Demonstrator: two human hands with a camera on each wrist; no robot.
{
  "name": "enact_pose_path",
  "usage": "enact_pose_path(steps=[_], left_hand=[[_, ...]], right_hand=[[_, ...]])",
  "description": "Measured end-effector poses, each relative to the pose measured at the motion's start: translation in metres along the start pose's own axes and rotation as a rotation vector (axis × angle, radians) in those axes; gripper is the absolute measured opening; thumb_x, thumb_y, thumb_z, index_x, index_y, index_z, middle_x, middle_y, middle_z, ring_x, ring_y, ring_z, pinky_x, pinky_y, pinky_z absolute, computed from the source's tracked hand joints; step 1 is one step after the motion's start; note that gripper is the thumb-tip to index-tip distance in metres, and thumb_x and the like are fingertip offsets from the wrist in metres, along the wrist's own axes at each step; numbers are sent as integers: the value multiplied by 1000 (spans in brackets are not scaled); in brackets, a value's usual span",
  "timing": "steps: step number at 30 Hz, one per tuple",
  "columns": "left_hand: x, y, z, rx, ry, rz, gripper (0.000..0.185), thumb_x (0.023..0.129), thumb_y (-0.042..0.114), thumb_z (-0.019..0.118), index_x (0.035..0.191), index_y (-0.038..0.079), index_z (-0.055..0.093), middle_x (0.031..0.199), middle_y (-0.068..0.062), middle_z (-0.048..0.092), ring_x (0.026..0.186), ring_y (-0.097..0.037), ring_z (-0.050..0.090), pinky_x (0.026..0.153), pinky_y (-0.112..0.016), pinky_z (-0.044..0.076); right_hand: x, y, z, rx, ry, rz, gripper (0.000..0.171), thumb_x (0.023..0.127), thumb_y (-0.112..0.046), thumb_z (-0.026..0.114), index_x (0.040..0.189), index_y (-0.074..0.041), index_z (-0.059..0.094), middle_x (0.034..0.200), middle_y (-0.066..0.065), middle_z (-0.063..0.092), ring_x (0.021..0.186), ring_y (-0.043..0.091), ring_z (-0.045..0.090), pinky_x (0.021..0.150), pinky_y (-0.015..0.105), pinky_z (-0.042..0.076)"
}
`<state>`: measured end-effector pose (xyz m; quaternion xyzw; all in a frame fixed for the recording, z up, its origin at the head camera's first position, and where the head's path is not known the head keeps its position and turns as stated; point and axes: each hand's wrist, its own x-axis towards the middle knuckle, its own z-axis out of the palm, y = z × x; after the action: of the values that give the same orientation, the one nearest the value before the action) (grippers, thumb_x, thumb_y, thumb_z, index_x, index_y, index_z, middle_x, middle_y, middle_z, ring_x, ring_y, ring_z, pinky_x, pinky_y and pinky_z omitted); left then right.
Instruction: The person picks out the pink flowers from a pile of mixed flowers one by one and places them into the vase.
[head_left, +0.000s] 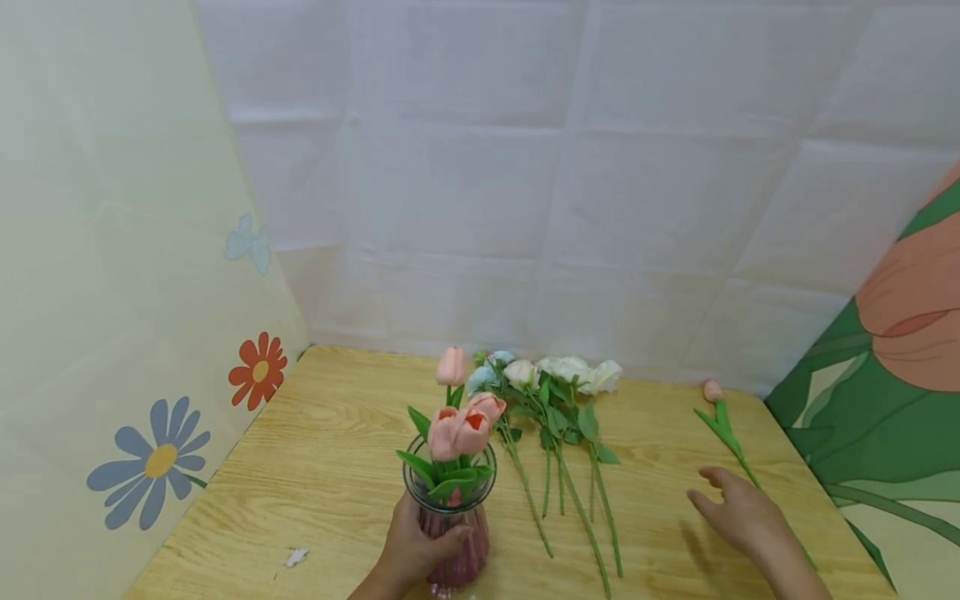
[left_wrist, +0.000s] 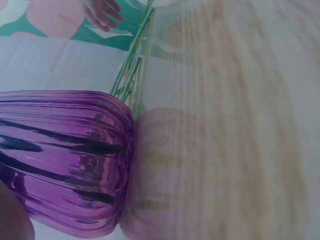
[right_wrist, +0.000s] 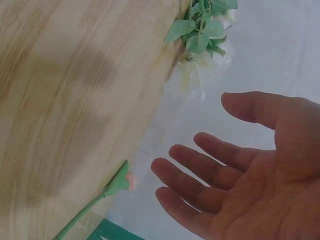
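My left hand point(head_left: 422, 542) grips a ribbed purple glass vase point(head_left: 468, 554), thumb across its front. In the left wrist view the vase point(left_wrist: 70, 160) fills the lower left, with dark stem ends showing through the glass. Several pink tulips point(head_left: 457, 429) with green leaves stand in it, their heads above the rim. My right hand point(head_left: 738, 510) hovers over the table's right side, fingers spread and holding nothing. Close beside it lies a single pink tulip point(head_left: 723, 429), its stem running partly behind the hand. The right wrist view shows this tulip point(right_wrist: 116, 184) beyond the relaxed fingers point(right_wrist: 195, 182).
White and pale blue flowers point(head_left: 555, 375) with long green stems point(head_left: 577, 492) lie right of the vase on the wooden table point(head_left: 330, 467). A small white scrap point(head_left: 296, 557) is at the front left. White cloth point(head_left: 465, 167) hangs behind, with flower-printed panels at both sides.
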<state>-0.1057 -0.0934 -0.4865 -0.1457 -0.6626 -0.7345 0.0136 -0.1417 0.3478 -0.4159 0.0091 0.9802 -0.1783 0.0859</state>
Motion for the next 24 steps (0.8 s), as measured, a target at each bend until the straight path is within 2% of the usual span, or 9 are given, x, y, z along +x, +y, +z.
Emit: enact_pose_path(steps=[5, 12, 24], left_hand=[[0, 1, 0, 2, 9, -21, 66, 84, 8, 76, 141, 9, 43, 136, -12, 59, 123, -15, 61, 107, -21, 48], [-1, 2, 0, 25, 17, -19, 65, 83, 8, 76, 140, 8, 44, 135, -11, 60, 121, -15, 61, 107, -21, 48], [-1, 3, 0, 26, 16, -13, 66, 83, 8, 77, 140, 7, 44, 135, -12, 60, 122, -15, 61, 107, -21, 48]], right_hand=[[2, 6, 0, 6, -11, 19, 62, 101, -37, 57, 134, 15, 50, 132, 39, 54, 112, 56, 56, 85, 62, 53], [5, 15, 1, 4, -26, 48, 64, 101, -38, 56, 135, 16, 48, 134, 39, 52, 114, 58, 54, 88, 64, 51], [9, 25, 1, -7, 31, 40, 58, 100, -32, 57, 129, 17, 51, 129, 42, 53, 114, 61, 52, 88, 66, 50]])
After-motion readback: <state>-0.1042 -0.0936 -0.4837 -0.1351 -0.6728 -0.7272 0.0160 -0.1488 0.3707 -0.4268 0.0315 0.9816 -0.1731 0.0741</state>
